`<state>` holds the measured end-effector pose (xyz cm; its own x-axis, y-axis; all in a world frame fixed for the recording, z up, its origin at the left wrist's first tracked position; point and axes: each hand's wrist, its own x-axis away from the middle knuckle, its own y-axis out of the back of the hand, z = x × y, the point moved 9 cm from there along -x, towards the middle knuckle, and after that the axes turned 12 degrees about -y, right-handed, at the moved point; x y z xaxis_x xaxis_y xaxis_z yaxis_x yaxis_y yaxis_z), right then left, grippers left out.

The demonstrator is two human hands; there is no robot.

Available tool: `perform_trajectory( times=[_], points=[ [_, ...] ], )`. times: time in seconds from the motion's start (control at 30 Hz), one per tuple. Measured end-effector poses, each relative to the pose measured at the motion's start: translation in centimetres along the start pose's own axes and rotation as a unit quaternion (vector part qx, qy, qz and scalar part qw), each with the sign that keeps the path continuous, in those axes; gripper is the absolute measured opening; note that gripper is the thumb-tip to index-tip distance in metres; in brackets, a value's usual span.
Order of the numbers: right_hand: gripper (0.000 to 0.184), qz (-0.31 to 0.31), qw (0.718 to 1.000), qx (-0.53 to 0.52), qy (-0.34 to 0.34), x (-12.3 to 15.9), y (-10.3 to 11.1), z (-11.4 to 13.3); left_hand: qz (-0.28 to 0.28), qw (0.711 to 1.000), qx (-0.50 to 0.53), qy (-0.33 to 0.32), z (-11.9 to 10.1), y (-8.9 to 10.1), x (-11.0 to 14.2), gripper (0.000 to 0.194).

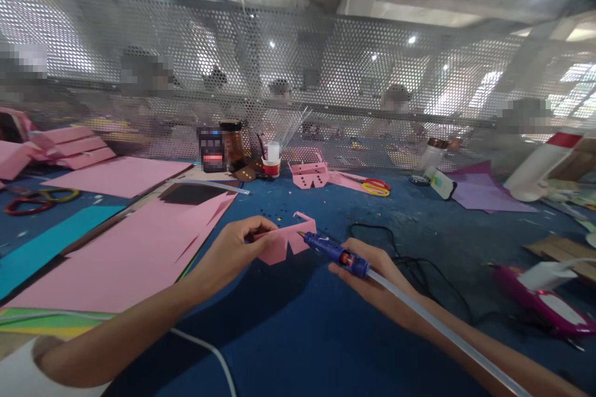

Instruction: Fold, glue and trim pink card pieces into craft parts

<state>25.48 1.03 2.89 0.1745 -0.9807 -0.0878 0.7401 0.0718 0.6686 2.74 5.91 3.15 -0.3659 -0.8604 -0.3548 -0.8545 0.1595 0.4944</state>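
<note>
My left hand (pixel 249 239) pinches the left end of a folded pink paper piece (pixel 279 245) with a V-shaped notch in its lower edge, held above the blue table. In my right hand (pixel 372 263) is a blue glue gun (pixel 333 249), a long clear glue stick (pixel 433 319) trailing from its back end. The gun's nozzle points left and is at the pink piece, right of the notch; whether it touches cannot be made out. Behind stands a similar pink paper piece (pixel 310 175) with black dots. Small dark bits (pixel 285 211) lie scattered between the two pieces.
Pink sheets (pixel 125 254) and a teal strip (pixel 56 242) cover the left side. Red and yellow scissors (pixel 376 187) lie behind the glue gun. A black cable (pixel 414 260) curls at right, near a magenta device (pixel 540 298). A perforated metal screen (pixel 298 68) closes off the back.
</note>
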Motion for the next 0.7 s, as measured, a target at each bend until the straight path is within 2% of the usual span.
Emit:
perform_trajectory(
  times=[0.23,0.43,0.7],
  points=[
    [0.022,0.001,1.000,0.000,-0.008,-0.09,-0.15,-0.36,0.001,1.000,-0.002,-0.004,-0.06,-0.11,0.02,0.032],
    [0.022,0.005,1.000,-0.004,0.019,-0.01,-0.21,-0.25,-0.003,1.000,-0.001,-0.009,-0.03,-0.11,0.03,0.030],
    [0.024,0.013,1.000,-0.015,0.007,0.10,-0.21,-0.39,0.002,1.000,-0.007,-0.010,-0.11,-0.09,0.03,0.027]
  ],
)
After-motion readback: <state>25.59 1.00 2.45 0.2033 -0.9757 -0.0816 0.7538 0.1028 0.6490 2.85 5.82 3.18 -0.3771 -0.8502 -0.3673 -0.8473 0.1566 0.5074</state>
